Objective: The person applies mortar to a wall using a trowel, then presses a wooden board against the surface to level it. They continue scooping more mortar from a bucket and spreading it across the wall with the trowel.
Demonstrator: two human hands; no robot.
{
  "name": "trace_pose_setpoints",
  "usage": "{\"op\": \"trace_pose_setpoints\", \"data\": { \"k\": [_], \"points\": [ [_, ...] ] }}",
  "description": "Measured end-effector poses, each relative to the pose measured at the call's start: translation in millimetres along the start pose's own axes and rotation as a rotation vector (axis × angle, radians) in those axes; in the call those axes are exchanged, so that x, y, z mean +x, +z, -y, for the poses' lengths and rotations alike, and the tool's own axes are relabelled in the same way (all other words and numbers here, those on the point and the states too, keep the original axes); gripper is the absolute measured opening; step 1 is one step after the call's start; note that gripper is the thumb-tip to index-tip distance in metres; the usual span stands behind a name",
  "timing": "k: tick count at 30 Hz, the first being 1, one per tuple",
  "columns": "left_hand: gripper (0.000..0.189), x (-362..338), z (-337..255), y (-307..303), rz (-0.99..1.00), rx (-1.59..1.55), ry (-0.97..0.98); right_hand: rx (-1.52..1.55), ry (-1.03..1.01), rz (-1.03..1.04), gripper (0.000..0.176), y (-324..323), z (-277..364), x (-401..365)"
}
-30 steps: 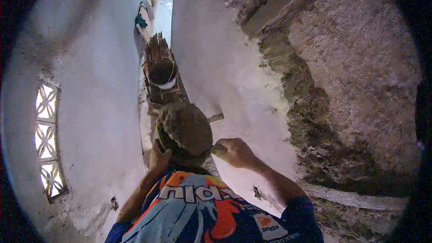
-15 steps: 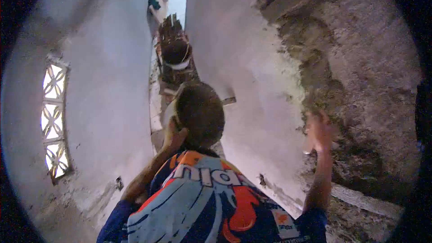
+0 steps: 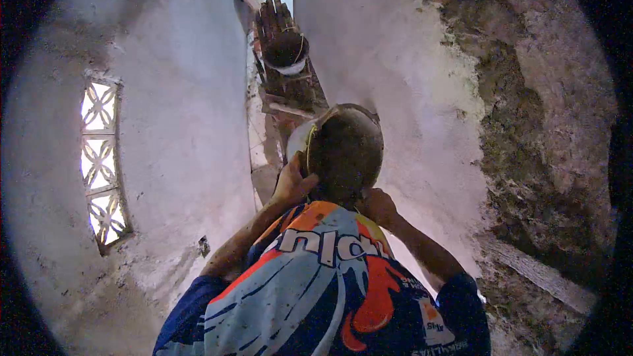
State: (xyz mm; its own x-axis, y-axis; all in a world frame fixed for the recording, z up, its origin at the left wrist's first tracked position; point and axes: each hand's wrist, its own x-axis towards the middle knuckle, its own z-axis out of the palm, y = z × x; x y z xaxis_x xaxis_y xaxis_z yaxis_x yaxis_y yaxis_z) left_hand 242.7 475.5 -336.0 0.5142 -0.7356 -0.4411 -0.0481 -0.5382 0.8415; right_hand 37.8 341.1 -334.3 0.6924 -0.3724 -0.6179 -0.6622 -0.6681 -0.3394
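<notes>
A round bucket point(image 3: 346, 151) with a dark inside is tilted against my chest, its pale outer wall showing on the left. My left hand point(image 3: 295, 183) grips its left edge, thumb bent over the rim. At the lower right of the rim my right hand point(image 3: 377, 208) has its fingers closed on the bucket; part of the hand is in shadow.
A second bucket point(image 3: 286, 53) with a wire handle stands on rough wooden planks point(image 3: 297, 91) further ahead. Pale walls rise on both sides. A patterned vent block point(image 3: 99, 158) is in the left wall; rough bare masonry point(image 3: 521, 132) shows at the right.
My right hand has come from the rough wall at the right to the bucket and taken hold of its rim. The bucket and my left hand appear further right in the view.
</notes>
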Motion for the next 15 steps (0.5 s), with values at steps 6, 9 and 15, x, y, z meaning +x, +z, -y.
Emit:
{"op": "trace_pose_setpoints", "data": {
  "k": [6, 9, 15],
  "points": [
    [0.051, 0.8, 11.3, 2.1, -0.015, -0.034, 0.018, -0.143, -0.202, -0.057, 0.034, -8.8, 16.3, 7.7],
    [0.048, -2.4, 5.0, 1.2, -0.15, 0.042, -0.009, 0.03, -0.061, -0.047, 0.032, -5.1, 6.0, 14.6],
    [0.039, 18.9, 44.0, 4.9, -0.186, -0.254, 0.192, 0.029, -0.043, -0.298, 0.028, -59.0, -2.6, -2.3]
  ]
}}
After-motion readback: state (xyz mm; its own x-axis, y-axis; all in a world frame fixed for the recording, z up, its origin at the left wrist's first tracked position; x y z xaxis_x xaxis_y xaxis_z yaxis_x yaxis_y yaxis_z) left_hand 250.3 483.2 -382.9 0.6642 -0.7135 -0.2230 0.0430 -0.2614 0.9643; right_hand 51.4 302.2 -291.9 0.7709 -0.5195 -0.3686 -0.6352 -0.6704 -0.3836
